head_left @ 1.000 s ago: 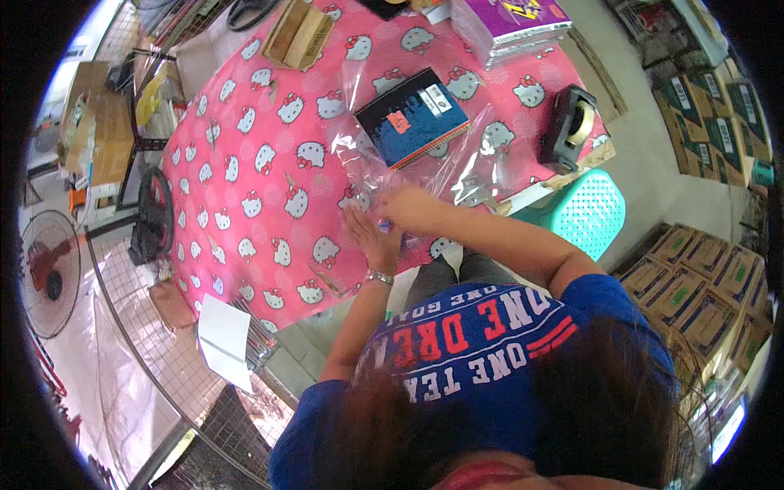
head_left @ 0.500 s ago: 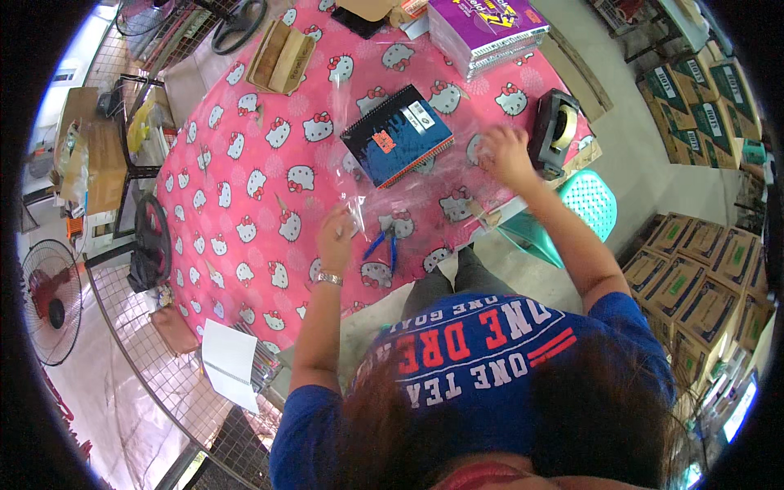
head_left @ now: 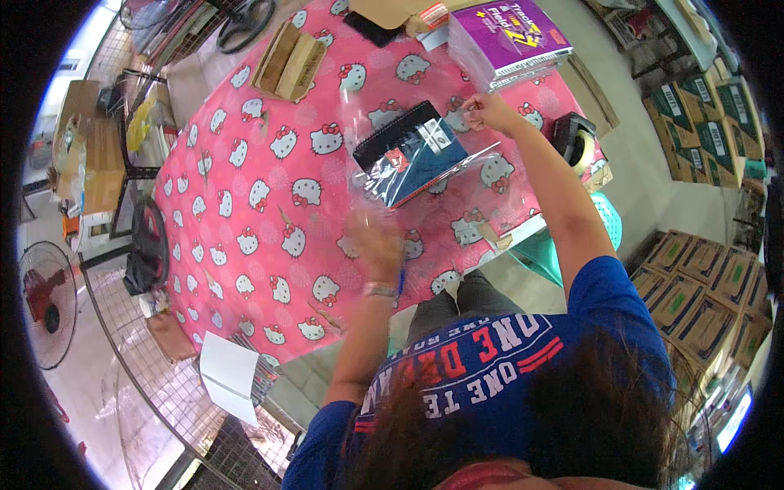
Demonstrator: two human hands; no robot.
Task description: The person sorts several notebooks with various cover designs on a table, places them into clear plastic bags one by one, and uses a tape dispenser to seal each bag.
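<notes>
A dark blue spiral notebook (head_left: 420, 155) with a black band lies on the pink table, mid-view. Clear plastic film (head_left: 457, 175) lies under and partly over it, its folds catching the light. My right hand (head_left: 494, 113) is closed in a pinch on the film, just past the notebook's right upper corner. Nearer to me, my left hand (head_left: 377, 245) is smeared by motion below the notebook's lower edge, so its fingers are unclear. Only a bit of the blue-handled pliers (head_left: 401, 280) shows beside my left wrist.
A stack of purple-covered books (head_left: 514, 41) stands at the far right. The black tape dispenser (head_left: 573, 140) sits at the table's right edge, above a green stool (head_left: 608, 224). A wooden holder (head_left: 290, 61) and a dark phone (head_left: 373, 28) lie at the far side.
My right hand has moved up and left, away from the tape dispenser, and closed. My left hand has moved right and nearer me, over the pliers. Film now covers part of the notebook.
</notes>
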